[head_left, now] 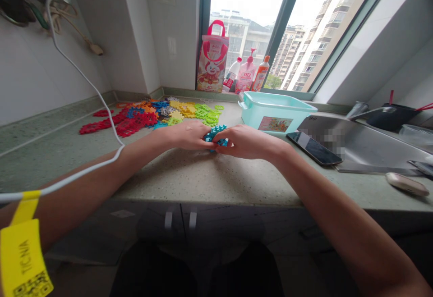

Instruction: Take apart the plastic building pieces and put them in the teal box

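Note:
Between my two hands, just above the counter, is a small cluster of blue plastic building pieces (216, 131) with notched edges. My left hand (190, 134) has its fingers closed on the left side of the cluster. From the right, my right hand (241, 141) pinches the same cluster with thumb and fingers, which partly hide it. Behind my left hand a pile of similar flat pieces is spread out by colour: red pieces (135, 122), yellow pieces (185, 109) and green pieces (207, 115), with blue, orange and grey ones among them.
A light teal plastic tub (275, 112) stands behind my right hand. A phone (315, 148) lies beside the steel sink (365, 141). Bottles (246, 75) and a printed bag (212, 62) stand at the window. A white cable (91, 83) hangs across the left side, over my left forearm.

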Demonstrator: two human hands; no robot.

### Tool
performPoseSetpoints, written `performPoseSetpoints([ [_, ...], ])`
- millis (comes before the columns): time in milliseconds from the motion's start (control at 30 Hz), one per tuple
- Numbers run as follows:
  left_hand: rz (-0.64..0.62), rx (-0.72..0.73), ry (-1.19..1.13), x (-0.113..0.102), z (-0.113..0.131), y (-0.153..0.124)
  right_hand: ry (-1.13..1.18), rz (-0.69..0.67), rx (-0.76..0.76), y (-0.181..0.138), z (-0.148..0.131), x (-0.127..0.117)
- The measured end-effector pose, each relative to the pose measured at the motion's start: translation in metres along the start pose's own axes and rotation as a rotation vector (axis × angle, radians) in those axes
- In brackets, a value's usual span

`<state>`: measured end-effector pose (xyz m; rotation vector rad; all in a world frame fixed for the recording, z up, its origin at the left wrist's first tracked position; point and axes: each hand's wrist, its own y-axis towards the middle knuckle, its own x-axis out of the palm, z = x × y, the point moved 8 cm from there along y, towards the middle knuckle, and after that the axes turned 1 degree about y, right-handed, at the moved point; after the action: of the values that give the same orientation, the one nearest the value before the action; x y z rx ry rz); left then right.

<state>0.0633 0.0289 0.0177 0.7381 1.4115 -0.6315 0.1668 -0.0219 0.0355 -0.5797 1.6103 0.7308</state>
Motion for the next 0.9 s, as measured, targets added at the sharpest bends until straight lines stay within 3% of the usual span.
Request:
performPoseSetpoints([
  [900, 0.050, 0.027, 0.001, 0.0036, -0.0034, 0.0020, 0.019, 0.031, -0.008, 0.0015, 0.0023, 0.0001],
])
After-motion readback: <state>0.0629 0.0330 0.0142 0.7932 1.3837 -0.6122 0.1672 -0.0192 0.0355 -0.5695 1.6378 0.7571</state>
